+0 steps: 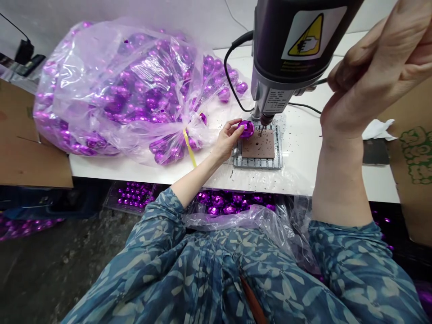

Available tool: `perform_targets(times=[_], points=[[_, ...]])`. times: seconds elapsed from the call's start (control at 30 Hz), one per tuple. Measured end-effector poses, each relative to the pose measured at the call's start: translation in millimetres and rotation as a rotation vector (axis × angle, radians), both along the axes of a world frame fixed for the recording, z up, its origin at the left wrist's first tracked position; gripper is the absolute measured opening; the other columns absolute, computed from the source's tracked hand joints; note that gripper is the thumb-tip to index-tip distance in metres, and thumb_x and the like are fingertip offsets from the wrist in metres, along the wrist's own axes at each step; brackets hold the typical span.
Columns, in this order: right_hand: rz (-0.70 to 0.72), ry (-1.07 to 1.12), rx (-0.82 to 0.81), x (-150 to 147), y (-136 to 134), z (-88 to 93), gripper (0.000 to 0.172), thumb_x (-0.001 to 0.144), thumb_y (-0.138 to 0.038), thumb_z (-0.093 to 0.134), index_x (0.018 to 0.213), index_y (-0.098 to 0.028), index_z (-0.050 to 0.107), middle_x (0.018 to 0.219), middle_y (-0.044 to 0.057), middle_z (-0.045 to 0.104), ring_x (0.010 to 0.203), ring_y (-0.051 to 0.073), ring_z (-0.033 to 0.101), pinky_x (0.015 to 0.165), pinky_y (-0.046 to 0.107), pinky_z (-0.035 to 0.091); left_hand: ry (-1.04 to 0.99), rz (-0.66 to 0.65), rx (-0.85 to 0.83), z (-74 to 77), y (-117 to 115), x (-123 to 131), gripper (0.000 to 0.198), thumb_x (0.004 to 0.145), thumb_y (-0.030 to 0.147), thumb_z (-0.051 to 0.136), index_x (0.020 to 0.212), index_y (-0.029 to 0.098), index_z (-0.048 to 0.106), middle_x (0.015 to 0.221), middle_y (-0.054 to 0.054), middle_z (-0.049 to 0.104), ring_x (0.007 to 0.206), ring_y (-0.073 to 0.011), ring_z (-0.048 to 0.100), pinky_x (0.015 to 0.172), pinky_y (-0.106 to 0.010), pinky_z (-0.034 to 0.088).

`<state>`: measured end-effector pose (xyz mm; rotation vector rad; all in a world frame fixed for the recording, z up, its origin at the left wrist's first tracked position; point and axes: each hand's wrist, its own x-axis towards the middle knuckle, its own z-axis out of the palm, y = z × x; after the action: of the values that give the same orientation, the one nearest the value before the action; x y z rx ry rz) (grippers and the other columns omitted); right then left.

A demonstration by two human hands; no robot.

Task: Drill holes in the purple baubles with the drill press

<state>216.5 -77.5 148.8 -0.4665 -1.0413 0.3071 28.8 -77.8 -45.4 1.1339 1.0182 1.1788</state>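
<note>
My left hand [227, 140] pinches a shiny purple faceted ball [246, 129] between thumb and fingertips. The ball is at the left rear of a brown square board [258, 150], which lies on the slotted metal base [239, 162] of a bench drill press [283, 67]. Just right of the ball, the chuck [266, 119] points down above the board. My right hand [374, 76] is raised at the right, its fingers curled round the drill press lever [320, 81]; most of the lever is hidden by the hand. Dark shavings are scattered over the board and base.
A large clear bag [128, 90] of purple balls, tied with yellow ribbon [189, 148], fills the left of the white table [297, 166]. More balls [229, 202] lie in plastic below the front edge. Cardboard boxes [32, 135] flank both sides. A black cable hangs by the drill.
</note>
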Motion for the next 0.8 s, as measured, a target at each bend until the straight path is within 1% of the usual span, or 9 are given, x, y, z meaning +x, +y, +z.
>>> perform_targets(times=[0.1,0.2,0.3,0.43,0.6,0.7,0.8], points=[[-0.037,0.000,0.004,-2,0,0.5,0.062,0.077,-0.069,0.062,0.068,-0.018,0.027,0.052,-0.006,0.030,0.042,-0.001,0.027,0.048,0.024,0.013,0.074,-0.007,0.104,-8.3,1,5,0.052,0.099,0.047,0.079,0.143,0.027,0.060,0.136,-0.010,0.078,0.133,-0.0219,0.074,0.119,-0.044,0.056],[-0.094,-0.023,-0.027,-2,-1,0.6,0.061,0.077,-0.072,0.057,0.072,-0.018,0.030,0.053,-0.006,0.028,0.043,-0.002,0.027,0.049,0.022,0.014,0.112,-0.042,0.143,-14.1,2,12,0.053,0.097,0.046,0.081,0.142,0.025,0.061,0.145,-0.013,0.074,0.143,-0.0242,0.069,0.124,-0.046,0.053],[-0.095,-0.053,-0.038,0,-1,-0.3,0.061,0.078,-0.073,0.057,0.074,-0.018,0.032,0.053,-0.007,0.027,0.044,-0.002,0.028,0.049,0.021,0.014,0.138,-0.071,0.158,-17.8,3,17,0.054,0.094,0.045,0.084,0.139,0.024,0.062,0.151,-0.015,0.070,0.151,-0.0270,0.063,0.127,-0.047,0.052],[-0.081,-0.068,-0.022,2,-2,-0.7,0.064,0.079,-0.074,0.056,0.074,-0.017,0.028,0.051,-0.007,0.026,0.042,-0.003,0.028,0.048,0.021,0.013,0.135,-0.097,0.190,-21.2,4,22,0.056,0.091,0.042,0.088,0.137,0.023,0.062,0.153,-0.015,0.069,0.150,-0.0281,0.064,0.130,-0.051,0.049],[-0.070,-0.066,-0.054,1,-7,0.9,0.065,0.076,-0.076,0.056,0.072,-0.018,0.027,0.051,-0.007,0.029,0.042,-0.002,0.032,0.049,0.022,0.015,0.142,-0.088,0.178,-22.6,2,24,0.052,0.092,0.036,0.086,0.136,0.022,0.061,0.150,-0.014,0.071,0.144,-0.0257,0.067,0.131,-0.050,0.047],[-0.077,-0.068,-0.022,2,-2,0.1,0.064,0.078,-0.075,0.057,0.073,-0.018,0.030,0.051,-0.007,0.030,0.043,-0.002,0.029,0.049,0.022,0.014,0.158,-0.088,0.168,-21.0,2,25,0.050,0.094,0.038,0.084,0.136,0.024,0.062,0.148,-0.013,0.073,0.141,-0.0254,0.069,0.130,-0.051,0.049],[-0.088,-0.071,0.003,3,5,-0.9,0.067,0.077,-0.078,0.056,0.072,-0.017,0.030,0.051,-0.007,0.028,0.042,-0.003,0.028,0.048,0.022,0.012,0.188,-0.122,0.188,-19.3,2,24,0.049,0.094,0.040,0.083,0.136,0.024,0.064,0.148,-0.013,0.072,0.143,-0.0265,0.068,0.128,-0.049,0.050]])
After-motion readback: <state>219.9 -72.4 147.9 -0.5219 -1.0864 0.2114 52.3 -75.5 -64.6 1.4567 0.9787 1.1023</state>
